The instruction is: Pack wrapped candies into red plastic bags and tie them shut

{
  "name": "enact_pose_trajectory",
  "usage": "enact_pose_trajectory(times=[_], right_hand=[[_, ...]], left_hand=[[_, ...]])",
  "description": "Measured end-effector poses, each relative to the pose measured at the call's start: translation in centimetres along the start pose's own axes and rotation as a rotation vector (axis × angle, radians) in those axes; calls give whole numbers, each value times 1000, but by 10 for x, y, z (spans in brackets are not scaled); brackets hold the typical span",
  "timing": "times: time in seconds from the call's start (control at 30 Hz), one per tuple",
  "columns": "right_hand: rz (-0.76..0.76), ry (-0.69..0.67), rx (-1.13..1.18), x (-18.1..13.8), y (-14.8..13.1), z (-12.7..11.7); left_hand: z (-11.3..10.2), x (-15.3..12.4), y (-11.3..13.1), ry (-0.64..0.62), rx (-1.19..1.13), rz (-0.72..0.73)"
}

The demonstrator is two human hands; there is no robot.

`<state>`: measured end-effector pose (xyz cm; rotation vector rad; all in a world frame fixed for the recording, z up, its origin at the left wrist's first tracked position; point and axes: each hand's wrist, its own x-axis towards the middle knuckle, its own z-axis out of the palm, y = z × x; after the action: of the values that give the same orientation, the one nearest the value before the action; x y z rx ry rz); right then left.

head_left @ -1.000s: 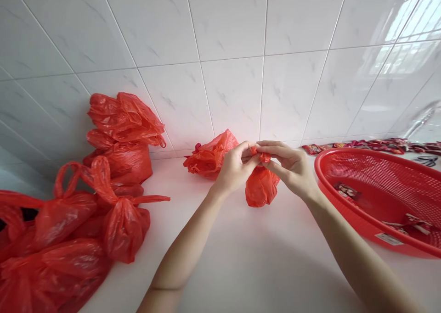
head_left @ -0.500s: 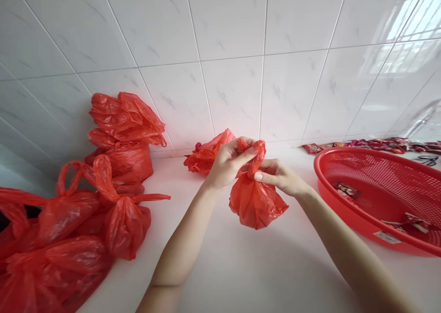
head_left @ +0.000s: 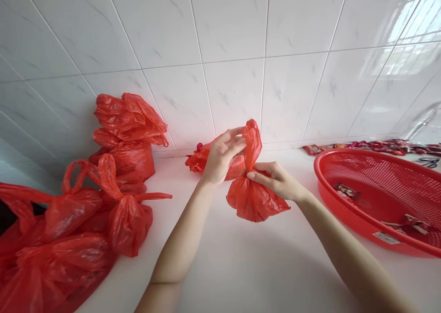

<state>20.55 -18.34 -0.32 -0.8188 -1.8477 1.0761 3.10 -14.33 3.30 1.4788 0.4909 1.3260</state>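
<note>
A red plastic bag with a rounded, filled bottom hangs just above the white counter. My right hand is shut on its gathered neck, pinching it between thumb and fingers. Above that pinch the bag's twisted top stands upright. My left hand is at the left of this top, its fingers loosely bent and apart, fingertips at the plastic's edge. Whether they touch it is hard to tell. What the bag contains is hidden. Another crumpled red bag lies behind my left hand, against the wall.
Several knotted red bags are heaped at the left, with a stack of red bags behind them. On the right stands a red perforated basket holding a few small packets. A row of wrapped packets runs along the tiled wall.
My left fingers have loosened from the bag's top and moved slightly left. The top now stands taller and straighter. My right hand still pinches the neck.
</note>
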Motion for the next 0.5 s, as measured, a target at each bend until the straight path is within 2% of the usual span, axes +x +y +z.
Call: enact_pose_trajectory(times=[0.13, 0.23, 0.33, 0.4, 0.47, 0.5], right_hand=[[-30, 83, -18, -2, -2, -10], [-39, 55, -70, -3, -3, -14], [-37, -56, -198, -5, -8, -18], [-58, -111, -269, -10, -14, -25], [-65, -76, -313, -17, -22, -36], [-51, -26, -337, -21, -25, -43]], left_hand=[[7, -12, -2, -248, 198, -73], [12, -23, -12, -257, 333, -19], [4, -31, -13, -159, 388, 20], [-13, -37, 2, -50, 423, -8], [-41, -45, 29, 154, 536, -8], [-57, -49, 47, 308, 645, 15]])
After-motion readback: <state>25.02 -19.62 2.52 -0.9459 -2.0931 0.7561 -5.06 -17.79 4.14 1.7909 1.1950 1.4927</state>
